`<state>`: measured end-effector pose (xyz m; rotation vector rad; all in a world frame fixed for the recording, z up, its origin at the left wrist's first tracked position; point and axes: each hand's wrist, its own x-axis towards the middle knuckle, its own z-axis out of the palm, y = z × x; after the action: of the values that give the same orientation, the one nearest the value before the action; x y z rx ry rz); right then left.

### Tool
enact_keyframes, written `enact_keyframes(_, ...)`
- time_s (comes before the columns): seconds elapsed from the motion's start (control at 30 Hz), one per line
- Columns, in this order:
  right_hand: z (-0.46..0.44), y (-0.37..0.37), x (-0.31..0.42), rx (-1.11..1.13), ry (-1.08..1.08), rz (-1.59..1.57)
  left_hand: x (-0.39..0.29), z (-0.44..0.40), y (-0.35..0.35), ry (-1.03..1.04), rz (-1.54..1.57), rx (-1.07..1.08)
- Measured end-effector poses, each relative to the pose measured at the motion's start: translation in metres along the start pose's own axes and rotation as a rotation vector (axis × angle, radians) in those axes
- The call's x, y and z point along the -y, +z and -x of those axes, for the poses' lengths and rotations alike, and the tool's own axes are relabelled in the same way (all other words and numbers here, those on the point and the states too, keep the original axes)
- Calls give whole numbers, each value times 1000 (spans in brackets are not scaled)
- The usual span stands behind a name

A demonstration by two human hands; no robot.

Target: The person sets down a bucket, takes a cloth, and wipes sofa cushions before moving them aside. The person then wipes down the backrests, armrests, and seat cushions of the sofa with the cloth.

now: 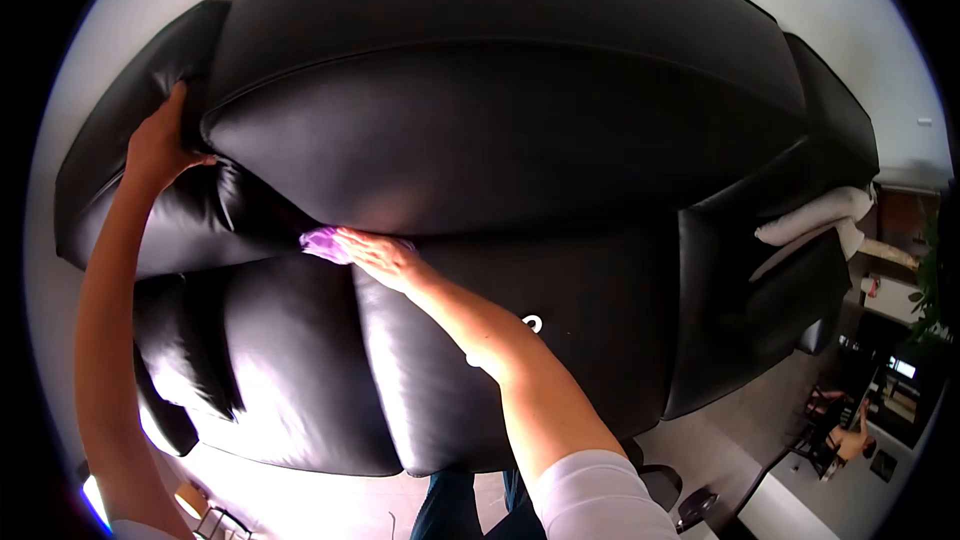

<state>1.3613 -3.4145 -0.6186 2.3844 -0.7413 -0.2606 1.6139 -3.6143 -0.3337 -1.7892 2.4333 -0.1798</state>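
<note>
A black leather sofa (530, 150) fills most of the head view. My right hand (378, 255) presses a crumpled purple cloth (322, 244) into the crease where the backrest meets the seat. Its fingers lie over the cloth and hide part of it. At the left, my left hand (163, 145) rests on the black leather beside the end of the backrest, thumb and fingers apart, with nothing visible in it. The leather near its thumb is creased. A small white object (533, 323) shows on the seat, partly hidden behind my right forearm.
Light-coloured cushions (815, 218) lean at the sofa's right end. Beyond it are a green plant (925, 285) and a seated person (848, 435) near a dark desk area. A small lamp (190, 500) stands at lower left. My legs are against the seat's front edge.
</note>
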Motion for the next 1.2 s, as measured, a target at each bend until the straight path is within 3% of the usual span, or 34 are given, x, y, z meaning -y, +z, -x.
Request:
enact_keyframes(0.07, 24, 39, 40, 217, -181, -180, 12, -2, 10, 28, -13, -41)
enact_keyframes(0.1, 47, 44, 47, -8, 101, -428, 15, -5, 11, 40, -6, -42)
enact_keyframes(0.23, 111, 42, 13, -138, 497, -980, 31, -11, 15, -21, -39, -2)
enact_keyframes(0.27, 130, 42, -2, -47, 531, -1025, 36, -11, 20, 8, -42, -22)
enact_keyframes(0.67, 378, 95, -110, 513, 888, -635, 69, -21, 37, -113, 58, 29)
enact_keyframes(0.73, 404, 111, -118, 557, 902, -553, 135, -31, 68, 34, 105, -12)
enact_keyframes(0.8, 419, 122, -128, 610, 907, -527, 142, -33, 73, 79, 226, -10)
enact_keyframes(0.87, 424, 132, -133, 793, 918, -538, 132, -28, 57, 104, 245, 16)
enact_keyframes(0.93, 431, 144, -128, 797, 993, -486, 121, -30, 43, 150, 216, 27)
enact_keyframes(0.97, 429, 145, -129, 796, 1063, -429, 105, -30, 32, 138, 104, 47)
enact_keyframes(1.0, 428, 147, -135, 938, 1076, -475, 89, -30, 21, 126, -8, 65)
enact_keyframes(1.1, 429, 155, -124, 865, 1243, -476, 52, -30, -4, 92, -344, 116)
enact_keyframes(1.2, 431, 159, -115, 746, 1344, -465, 57, -28, -4, 166, -324, 90)
